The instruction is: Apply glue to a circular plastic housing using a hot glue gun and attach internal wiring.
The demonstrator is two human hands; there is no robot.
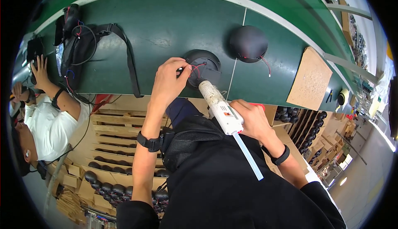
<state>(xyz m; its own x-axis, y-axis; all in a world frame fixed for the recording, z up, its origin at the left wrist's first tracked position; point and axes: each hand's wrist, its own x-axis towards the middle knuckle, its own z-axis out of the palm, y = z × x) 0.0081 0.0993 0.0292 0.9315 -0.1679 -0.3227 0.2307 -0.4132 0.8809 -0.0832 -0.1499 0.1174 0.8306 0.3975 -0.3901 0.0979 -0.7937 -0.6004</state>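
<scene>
A black round housing (212, 59) lies on the green bench with its hollow side up, showing thin red wires (198, 66) inside. At its left rim my left hand (171, 79) is closed, thumb and finger pinching at the red wires; a small dark part shows beside the fingers. My right hand (253, 119) is wrapped round a white hot glue gun (224, 115), its dark nozzle pointing into the housing. A translucent glue stick (248, 156) sticks out of the gun's rear end.
A black dome (248, 42) with a red wire sits to the right, beyond it a brown board (310, 79). Black straps and cables (95, 38) lie on the left. A co-worker in a white shirt (56, 119) works at far left. Wooden pallets (112, 123) and cartons stand below the bench.
</scene>
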